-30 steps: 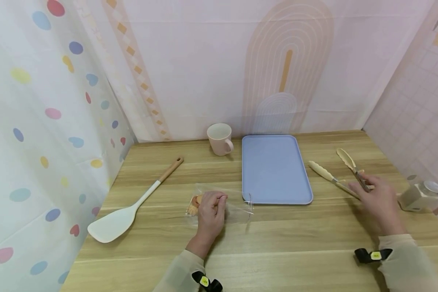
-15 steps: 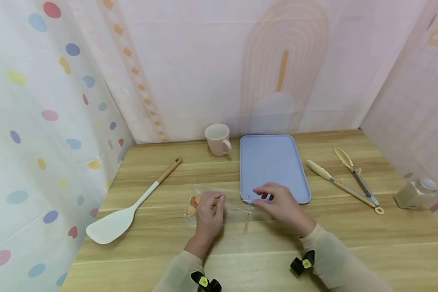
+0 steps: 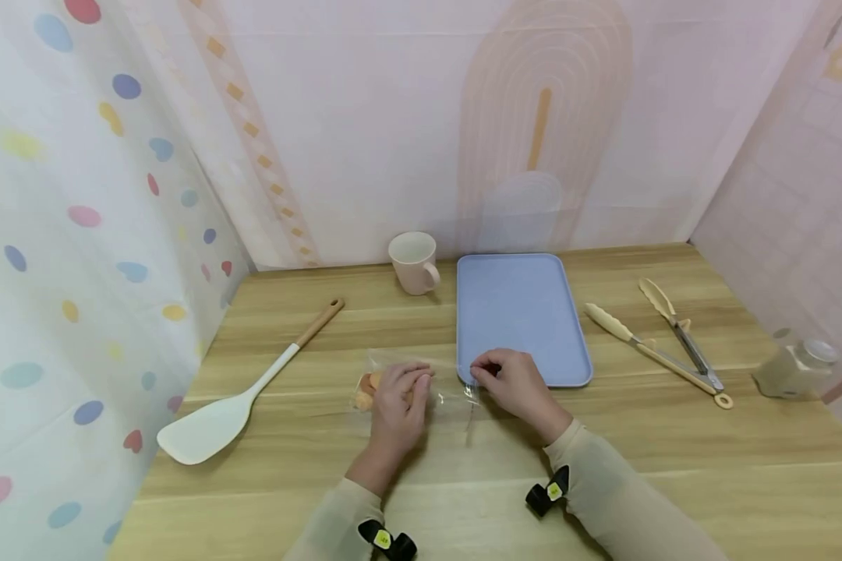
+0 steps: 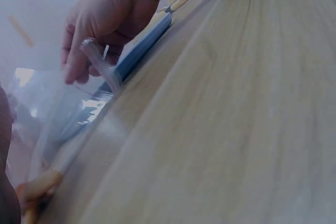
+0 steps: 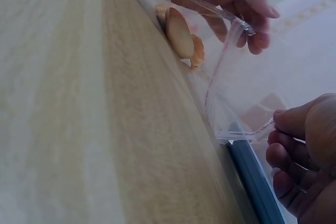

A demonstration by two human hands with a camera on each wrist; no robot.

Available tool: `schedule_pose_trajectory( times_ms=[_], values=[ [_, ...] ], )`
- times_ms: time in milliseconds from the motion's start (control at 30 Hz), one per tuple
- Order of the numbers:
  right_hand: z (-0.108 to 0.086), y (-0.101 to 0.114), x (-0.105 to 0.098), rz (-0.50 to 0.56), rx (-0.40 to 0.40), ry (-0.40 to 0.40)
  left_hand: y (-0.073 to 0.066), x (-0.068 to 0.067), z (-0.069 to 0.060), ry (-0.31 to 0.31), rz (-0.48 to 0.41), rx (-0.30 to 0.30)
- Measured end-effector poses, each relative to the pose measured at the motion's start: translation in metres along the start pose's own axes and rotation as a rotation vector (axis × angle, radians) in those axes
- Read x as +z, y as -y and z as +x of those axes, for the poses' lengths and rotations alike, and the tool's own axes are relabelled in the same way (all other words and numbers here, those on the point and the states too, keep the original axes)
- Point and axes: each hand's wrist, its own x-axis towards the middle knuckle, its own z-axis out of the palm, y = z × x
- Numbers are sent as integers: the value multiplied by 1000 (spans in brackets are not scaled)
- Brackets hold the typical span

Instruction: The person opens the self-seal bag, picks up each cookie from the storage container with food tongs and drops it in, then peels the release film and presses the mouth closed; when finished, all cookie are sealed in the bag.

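Note:
A clear plastic bag point(image 3: 447, 401) lies on the table, with several round, golden-brown biscuits point(image 5: 179, 32) at its left end. My left hand point(image 3: 398, 409) pinches the upper film of the bag just right of the biscuits and partly covers them. At the bag's right end, my right hand point(image 3: 518, 387) pinches the edge between thumb and index finger, as the right wrist view shows. There the film is lifted a little off the table, and a red line runs along the bag's end. Behind the right hand, the blue tray point(image 3: 515, 312) is partly covered.
A white spatula point(image 3: 206, 425) with a wooden handle lies on the left. A pink mug point(image 3: 412, 265) stands at the back, beside the tray. On the right lie spread cream-coloured tongs point(image 3: 663, 365), with a glass jar point(image 3: 793, 370) beyond them near the edge.
My right hand has left the tongs, moved left to the bag's right end and pinched its edge. My left hand has stayed on the bag.

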Motion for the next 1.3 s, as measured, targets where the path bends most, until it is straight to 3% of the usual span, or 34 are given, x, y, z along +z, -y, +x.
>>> schedule_pose_trajectory(
  times_ms=[133, 333, 467, 567, 700, 867, 1100, 1200, 1300],
  values=[
    [1, 0, 2, 18, 22, -1, 0, -18, 13, 171, 56, -87],
    [-1, 2, 0, 34, 29, -16, 31, -43, 46, 530, 224, -227],
    [-1, 4, -2, 47, 29, -38, 52, -50, 59, 771, 242, -230],
    [-2, 5, -1, 68, 20, -69, 57, -50, 61, 883, 256, -179],
    [-1, 6, 1, 101, 5, -119, 56, -50, 60, 896, 273, -127],
    [0, 4, 2, 115, -22, -162, 51, -54, 57, 892, 239, -120],
    [1, 2, -2, 154, -16, -180, 36, -60, 49, 923, 146, -316],
    [2, 2, -3, 175, -14, -164, 31, -63, 42, 918, 86, -332],
    [2, 2, -3, 218, -27, -145, 28, -68, 36, 925, -34, -390]
  ],
)
